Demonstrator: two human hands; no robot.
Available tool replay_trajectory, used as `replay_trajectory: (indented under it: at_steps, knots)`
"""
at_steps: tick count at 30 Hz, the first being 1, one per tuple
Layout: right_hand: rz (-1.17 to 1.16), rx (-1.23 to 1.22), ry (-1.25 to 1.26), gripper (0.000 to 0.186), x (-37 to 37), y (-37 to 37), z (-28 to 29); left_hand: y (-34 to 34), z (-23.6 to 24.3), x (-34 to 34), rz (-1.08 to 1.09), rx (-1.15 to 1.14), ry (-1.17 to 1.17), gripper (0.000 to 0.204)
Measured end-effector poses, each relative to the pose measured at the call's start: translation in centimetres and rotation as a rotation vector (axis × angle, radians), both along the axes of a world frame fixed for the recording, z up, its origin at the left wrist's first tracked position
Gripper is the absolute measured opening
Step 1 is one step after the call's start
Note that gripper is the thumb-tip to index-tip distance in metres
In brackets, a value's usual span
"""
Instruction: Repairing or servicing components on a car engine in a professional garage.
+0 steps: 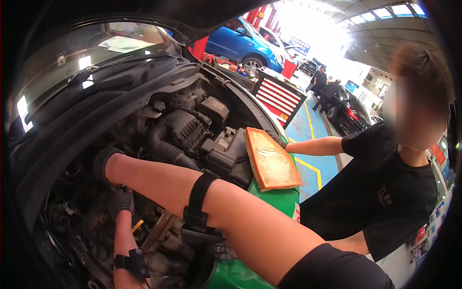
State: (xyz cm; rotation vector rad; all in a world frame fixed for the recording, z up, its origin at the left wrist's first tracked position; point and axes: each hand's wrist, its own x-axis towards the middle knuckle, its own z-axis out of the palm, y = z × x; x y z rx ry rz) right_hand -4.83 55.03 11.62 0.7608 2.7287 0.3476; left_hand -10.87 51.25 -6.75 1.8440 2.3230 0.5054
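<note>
My left hand [120, 201], in a dark knit glove, reaches low into the engine bay among dark hoses and metal parts. Farther in, my right hand [104, 164] is beside it, also gloved, with the forearm crossing over the engine. The fingers of both hands are hidden or lost in shadow, so what they touch cannot be made out. Near my right forearm lie a ribbed black intake hose [169, 153] and a black air filter housing [185, 127]. A yellow dipstick handle [138, 225] shows between my forearms.
A co-worker's gloved hand [276, 138] steadies an orange-framed air filter [272, 161] on the right fender, over a green cover [279, 198]. Another gloved hand [224, 250] rests partly behind my right arm. The raised hood [144, 8] hangs overhead. A tool cabinet [278, 96] stands beyond.
</note>
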Motion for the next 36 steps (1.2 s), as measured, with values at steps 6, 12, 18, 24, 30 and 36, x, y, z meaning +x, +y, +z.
replay_trajectory:
  at_steps: [6,12,18,24,30,36]
  knots:
    - [-0.357,-0.071,0.126,0.037,0.6,1.0,-0.3,-0.4,1.2,0.6,0.077,-0.027,0.035,0.059]
    - [-0.100,-0.018,0.119,0.040,1.0,0.8,-0.4,-1.4,3.2,1.0,0.090,-0.129,-0.002,0.058]
    - [-0.086,0.018,0.013,0.035,1.2,0.8,0.0,-1.3,3.4,0.9,0.065,-0.104,-0.025,0.055]
    - [-0.380,-0.142,0.167,0.041,0.6,0.9,-0.4,-1.1,1.9,0.7,0.080,0.031,0.034,0.053]
    - [-0.046,0.000,0.052,0.035,1.0,0.1,-0.3,-0.8,1.2,0.5,0.053,0.097,0.019,0.052]
    - [-0.017,-0.032,0.145,0.030,1.5,1.6,-1.5,-1.1,2.0,0.6,0.038,0.112,-0.011,0.049]
